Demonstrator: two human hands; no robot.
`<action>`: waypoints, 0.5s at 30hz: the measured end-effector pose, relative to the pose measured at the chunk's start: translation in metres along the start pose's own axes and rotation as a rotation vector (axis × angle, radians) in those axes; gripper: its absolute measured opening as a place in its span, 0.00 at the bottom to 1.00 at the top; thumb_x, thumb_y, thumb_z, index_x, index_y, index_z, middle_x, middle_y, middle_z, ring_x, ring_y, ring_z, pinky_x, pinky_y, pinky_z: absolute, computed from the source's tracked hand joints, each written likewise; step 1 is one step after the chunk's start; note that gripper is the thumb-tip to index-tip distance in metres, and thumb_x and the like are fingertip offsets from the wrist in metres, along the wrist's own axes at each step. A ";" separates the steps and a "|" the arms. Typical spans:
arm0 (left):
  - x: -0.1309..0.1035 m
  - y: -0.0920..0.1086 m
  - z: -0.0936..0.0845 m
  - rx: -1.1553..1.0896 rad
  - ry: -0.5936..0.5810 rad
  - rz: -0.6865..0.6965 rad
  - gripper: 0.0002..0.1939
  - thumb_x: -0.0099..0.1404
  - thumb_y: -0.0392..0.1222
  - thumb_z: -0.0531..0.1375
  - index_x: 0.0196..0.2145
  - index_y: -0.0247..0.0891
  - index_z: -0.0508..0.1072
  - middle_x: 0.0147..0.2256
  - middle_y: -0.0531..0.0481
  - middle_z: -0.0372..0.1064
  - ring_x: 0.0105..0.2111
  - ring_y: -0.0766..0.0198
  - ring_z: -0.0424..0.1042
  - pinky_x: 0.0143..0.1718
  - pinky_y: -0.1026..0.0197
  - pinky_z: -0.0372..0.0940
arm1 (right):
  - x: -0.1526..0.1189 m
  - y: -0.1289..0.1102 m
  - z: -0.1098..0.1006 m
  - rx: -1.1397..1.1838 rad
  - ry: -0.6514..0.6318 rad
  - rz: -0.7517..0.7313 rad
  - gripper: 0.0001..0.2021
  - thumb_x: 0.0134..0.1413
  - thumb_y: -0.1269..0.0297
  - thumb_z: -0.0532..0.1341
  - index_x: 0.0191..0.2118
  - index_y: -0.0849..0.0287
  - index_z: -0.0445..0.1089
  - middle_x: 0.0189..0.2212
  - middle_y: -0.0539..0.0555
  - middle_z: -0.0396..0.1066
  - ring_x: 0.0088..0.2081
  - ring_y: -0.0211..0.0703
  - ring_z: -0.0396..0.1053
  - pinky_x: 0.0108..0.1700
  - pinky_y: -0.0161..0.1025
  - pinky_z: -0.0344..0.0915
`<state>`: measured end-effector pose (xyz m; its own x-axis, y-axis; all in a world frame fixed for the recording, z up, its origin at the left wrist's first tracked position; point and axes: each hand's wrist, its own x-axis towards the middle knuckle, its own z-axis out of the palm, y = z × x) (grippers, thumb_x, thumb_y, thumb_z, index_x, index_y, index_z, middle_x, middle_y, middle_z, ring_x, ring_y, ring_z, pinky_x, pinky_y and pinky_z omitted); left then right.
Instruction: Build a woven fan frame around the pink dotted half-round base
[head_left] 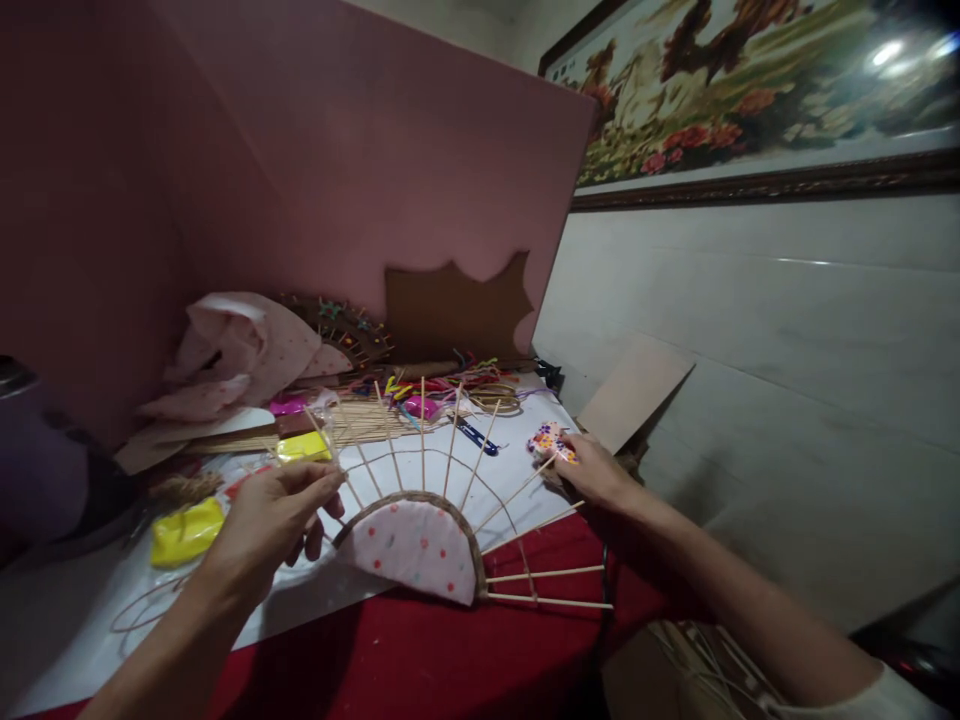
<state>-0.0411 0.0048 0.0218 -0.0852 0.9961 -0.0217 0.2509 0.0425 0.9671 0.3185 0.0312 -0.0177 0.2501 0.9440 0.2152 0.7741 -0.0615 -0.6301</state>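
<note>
A half-round fan frame [406, 545] with a pink, red-dotted fabric centre stands tilted over the table. Thin wooden sticks spread from its brown cord-wrapped rim, and a strand of twine [480, 473] runs across them in an arc. At the frame's left end, my left hand [292, 505] pinches an outer stick where the twine crosses it. My right hand [592, 470], off to the right, has its fingers closed at a small white thing with purple and orange spots [546, 440]. Its kind is unclear, and the fingers partly cover it.
A blue utility knife [476, 436] lies behind the frame. Yellow packets [187, 533], a stick bundle [367, 424] and coloured pipe cleaners [480, 375] are around it. Pink dotted cloth [240, 345] is heaped at back left; cut brown cardboard [454, 312] leans behind. Red cloth [360, 650] covers the near side.
</note>
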 end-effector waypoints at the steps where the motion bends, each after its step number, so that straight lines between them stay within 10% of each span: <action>1: 0.000 -0.002 0.000 -0.005 -0.002 -0.005 0.17 0.49 0.53 0.61 0.19 0.34 0.67 0.11 0.58 0.59 0.08 0.73 0.55 0.10 0.70 0.44 | -0.001 0.002 -0.003 0.061 0.025 0.027 0.13 0.43 0.57 0.60 0.32 0.62 0.72 0.29 0.57 0.71 0.31 0.46 0.68 0.31 0.37 0.61; 9: 0.005 -0.010 -0.004 -0.032 -0.012 -0.049 0.15 0.50 0.51 0.62 0.25 0.35 0.69 0.16 0.57 0.65 0.08 0.72 0.57 0.09 0.69 0.45 | -0.032 0.014 -0.026 0.593 0.177 0.224 0.21 0.36 0.54 0.65 0.37 0.61 0.66 0.20 0.46 0.64 0.17 0.32 0.60 0.18 0.30 0.58; 15: 0.006 -0.011 -0.001 -0.037 -0.012 -0.030 0.14 0.50 0.50 0.62 0.25 0.35 0.69 0.14 0.58 0.63 0.08 0.72 0.57 0.09 0.69 0.45 | -0.027 0.000 -0.016 0.827 -0.005 0.246 0.19 0.31 0.61 0.71 0.32 0.63 0.68 0.31 0.55 0.71 0.33 0.43 0.72 0.33 0.39 0.72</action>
<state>-0.0456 0.0100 0.0116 -0.0806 0.9953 -0.0535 0.2124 0.0696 0.9747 0.3212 0.0008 -0.0122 0.3514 0.9362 -0.0006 0.0256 -0.0103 -0.9996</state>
